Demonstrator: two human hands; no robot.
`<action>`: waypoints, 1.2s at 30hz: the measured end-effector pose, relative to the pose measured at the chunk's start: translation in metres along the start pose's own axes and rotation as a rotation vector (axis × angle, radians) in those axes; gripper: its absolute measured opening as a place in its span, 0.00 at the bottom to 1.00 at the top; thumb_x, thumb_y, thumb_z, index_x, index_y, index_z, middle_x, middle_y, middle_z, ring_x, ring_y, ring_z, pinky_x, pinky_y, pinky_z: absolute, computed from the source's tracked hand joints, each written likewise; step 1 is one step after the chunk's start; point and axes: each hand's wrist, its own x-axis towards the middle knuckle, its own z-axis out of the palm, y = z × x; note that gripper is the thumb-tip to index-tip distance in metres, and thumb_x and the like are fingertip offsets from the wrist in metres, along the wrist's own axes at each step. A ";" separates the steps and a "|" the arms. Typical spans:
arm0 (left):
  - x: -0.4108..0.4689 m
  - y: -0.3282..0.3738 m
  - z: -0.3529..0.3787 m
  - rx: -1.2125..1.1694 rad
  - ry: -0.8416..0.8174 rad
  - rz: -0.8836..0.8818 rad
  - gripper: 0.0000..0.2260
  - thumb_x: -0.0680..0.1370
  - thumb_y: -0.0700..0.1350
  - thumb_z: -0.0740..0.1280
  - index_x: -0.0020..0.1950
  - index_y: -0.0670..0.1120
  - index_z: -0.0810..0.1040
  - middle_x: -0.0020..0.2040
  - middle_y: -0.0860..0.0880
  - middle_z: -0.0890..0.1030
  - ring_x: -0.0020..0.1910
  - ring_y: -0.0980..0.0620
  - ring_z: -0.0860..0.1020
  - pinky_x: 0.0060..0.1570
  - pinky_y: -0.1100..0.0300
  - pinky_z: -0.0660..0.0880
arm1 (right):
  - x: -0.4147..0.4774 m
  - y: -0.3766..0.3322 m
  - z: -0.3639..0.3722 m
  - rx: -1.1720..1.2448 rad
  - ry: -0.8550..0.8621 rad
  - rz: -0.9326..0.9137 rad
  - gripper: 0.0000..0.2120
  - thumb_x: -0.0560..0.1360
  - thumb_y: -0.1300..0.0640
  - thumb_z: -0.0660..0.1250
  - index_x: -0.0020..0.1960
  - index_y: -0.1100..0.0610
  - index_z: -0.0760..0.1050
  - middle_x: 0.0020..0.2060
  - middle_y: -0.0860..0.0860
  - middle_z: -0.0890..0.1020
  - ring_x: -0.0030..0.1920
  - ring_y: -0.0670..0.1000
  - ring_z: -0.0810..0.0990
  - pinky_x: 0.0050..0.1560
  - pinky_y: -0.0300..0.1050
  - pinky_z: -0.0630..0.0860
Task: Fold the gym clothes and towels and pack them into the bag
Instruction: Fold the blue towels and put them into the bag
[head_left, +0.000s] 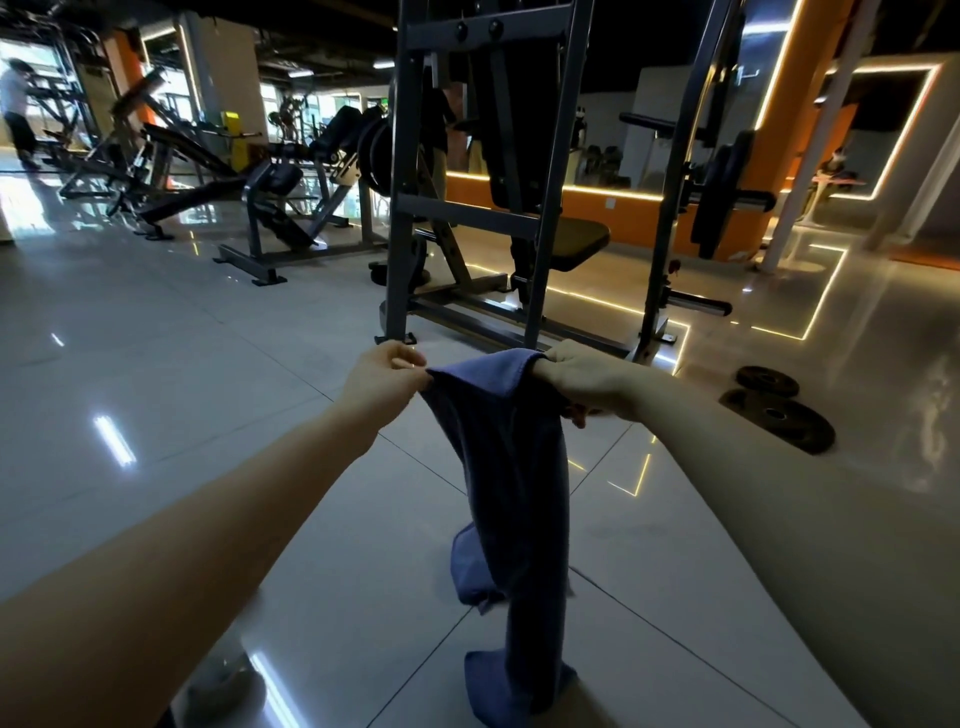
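Observation:
A blue towel (511, 483) hangs in the air in front of me, bunched along its top edge and drooping down toward the bottom of the view. My left hand (387, 376) pinches its upper left corner. My right hand (584, 379) grips the upper right corner, fingers curled round the cloth. Both arms are stretched out forward. The towel's lower end twists and folds over itself near the floor. No bag shows in the view.
A grey steel weight rack (467, 218) with a bench stands straight ahead on the glossy tiled floor (156, 374). Two weight plates (779, 410) lie on the floor to the right. More gym machines (270, 208) stand at the left, a person far back left.

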 end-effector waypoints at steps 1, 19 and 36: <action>-0.003 0.002 0.000 0.040 -0.042 0.078 0.13 0.76 0.37 0.71 0.59 0.47 0.78 0.57 0.46 0.80 0.56 0.49 0.79 0.50 0.59 0.75 | 0.002 -0.001 0.001 0.007 0.007 -0.002 0.18 0.86 0.51 0.54 0.46 0.60 0.75 0.36 0.54 0.75 0.31 0.47 0.73 0.31 0.39 0.71; -0.010 0.011 0.009 -0.012 -0.129 0.152 0.06 0.82 0.42 0.65 0.52 0.47 0.83 0.48 0.46 0.83 0.50 0.50 0.82 0.49 0.57 0.79 | 0.011 0.006 0.006 0.029 -0.043 -0.101 0.07 0.79 0.54 0.69 0.52 0.57 0.81 0.46 0.55 0.80 0.40 0.48 0.76 0.36 0.38 0.72; 0.017 -0.010 -0.029 -0.412 0.319 -0.155 0.13 0.83 0.49 0.66 0.65 0.46 0.80 0.55 0.47 0.81 0.57 0.45 0.79 0.61 0.50 0.77 | 0.009 0.050 0.032 -0.376 -0.008 -0.080 0.07 0.78 0.58 0.65 0.51 0.50 0.82 0.45 0.48 0.84 0.48 0.46 0.83 0.52 0.50 0.81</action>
